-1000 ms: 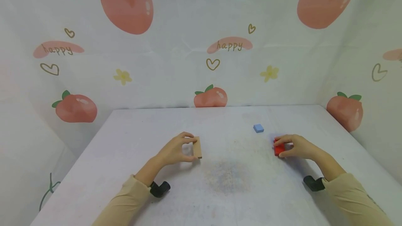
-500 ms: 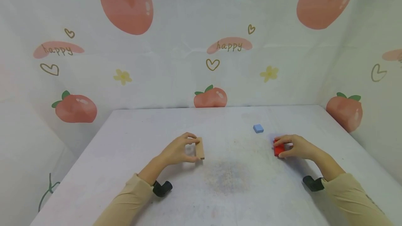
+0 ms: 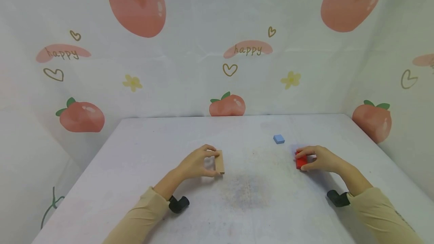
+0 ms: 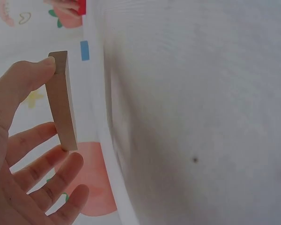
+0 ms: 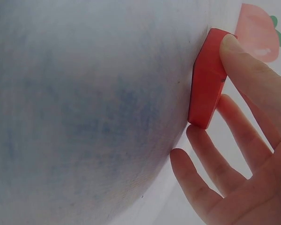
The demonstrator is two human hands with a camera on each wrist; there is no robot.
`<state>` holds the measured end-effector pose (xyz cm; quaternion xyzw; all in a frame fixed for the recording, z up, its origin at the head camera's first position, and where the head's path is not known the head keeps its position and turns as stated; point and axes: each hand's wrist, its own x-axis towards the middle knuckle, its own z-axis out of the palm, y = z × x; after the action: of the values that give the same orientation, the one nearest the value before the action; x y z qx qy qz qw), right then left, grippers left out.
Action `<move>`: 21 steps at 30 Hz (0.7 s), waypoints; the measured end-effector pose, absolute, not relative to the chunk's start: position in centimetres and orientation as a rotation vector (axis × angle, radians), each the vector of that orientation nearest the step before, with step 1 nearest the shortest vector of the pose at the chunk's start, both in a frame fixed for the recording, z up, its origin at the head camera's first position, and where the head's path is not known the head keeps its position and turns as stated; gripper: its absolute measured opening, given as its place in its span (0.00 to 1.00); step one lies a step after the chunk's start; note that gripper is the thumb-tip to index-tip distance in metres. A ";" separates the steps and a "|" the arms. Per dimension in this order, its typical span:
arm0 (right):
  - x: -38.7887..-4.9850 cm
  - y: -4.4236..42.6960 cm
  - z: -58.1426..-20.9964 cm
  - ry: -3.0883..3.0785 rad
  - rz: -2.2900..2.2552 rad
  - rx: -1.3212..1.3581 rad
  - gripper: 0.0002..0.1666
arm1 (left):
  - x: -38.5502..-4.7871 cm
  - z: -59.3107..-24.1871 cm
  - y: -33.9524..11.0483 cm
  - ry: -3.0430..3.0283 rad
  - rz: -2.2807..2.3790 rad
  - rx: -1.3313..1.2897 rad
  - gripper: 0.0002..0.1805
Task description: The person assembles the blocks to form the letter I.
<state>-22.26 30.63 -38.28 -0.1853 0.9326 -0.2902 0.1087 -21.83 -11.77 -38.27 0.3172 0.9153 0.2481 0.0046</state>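
My left hand [image 3: 198,163] pinches a flat tan wooden block [image 3: 219,162] by its two ends, thumb at the near end and fingers at the far one. In the left wrist view the wooden block [image 4: 61,101] appears raised off the table, its shadow beside it. At the right, my right hand [image 3: 320,158] holds a red block [image 3: 301,161] between thumb and fingertips. The right wrist view shows this red block [image 5: 208,79] low at the table surface; whether it touches cannot be told. A small blue block [image 3: 279,139] lies on the table, behind and left of the red one.
The white table [image 3: 247,225] has a dark smudged patch [image 3: 245,191] near its middle. A white curtain with peach prints [image 3: 179,55] stands along the back and sides. Black wrist cameras [image 3: 178,204] sit under both sleeves. A green string [image 3: 53,202] hangs at the left.
My left hand has moved a little to the right and slightly nearer, carrying the wooden block. The right hand, the red block and the blue block have stayed in place.
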 end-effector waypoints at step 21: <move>-21.9 30.3 -37.9 2.749 -0.825 -0.540 0.21 | -21.8 -38.1 -10.1 2.850 0.753 1.019 0.33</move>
<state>-21.92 30.27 -37.85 -0.1837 0.9355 -0.2809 0.1102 -21.76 -10.13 -38.13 0.3268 0.9137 0.2414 0.0112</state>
